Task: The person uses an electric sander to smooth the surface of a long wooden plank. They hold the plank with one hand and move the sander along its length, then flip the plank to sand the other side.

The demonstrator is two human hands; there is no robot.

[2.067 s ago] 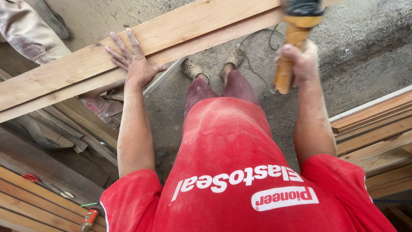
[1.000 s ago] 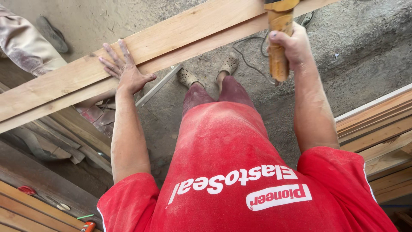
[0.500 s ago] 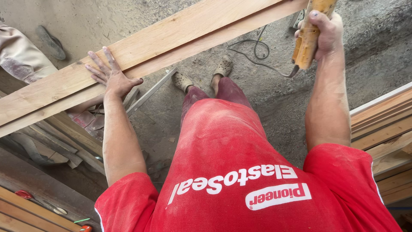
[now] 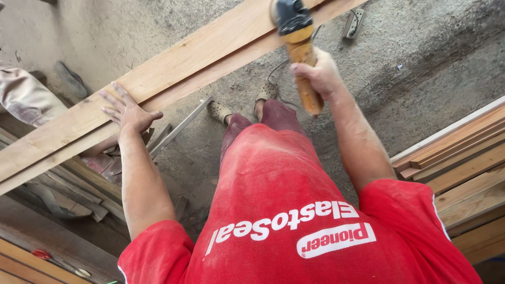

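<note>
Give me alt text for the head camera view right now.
Seen from above, a person in a red shirt presses the left hand flat on a long wooden plank while the right hand grips an orange-handled power tool over it. Stacked boards lie at right on the dusty concrete floor.

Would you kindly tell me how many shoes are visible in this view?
3: two worn shoes, left shoe and right shoe, below the long plank; a loose shoe lies at far left. Others may be hidden.
</note>
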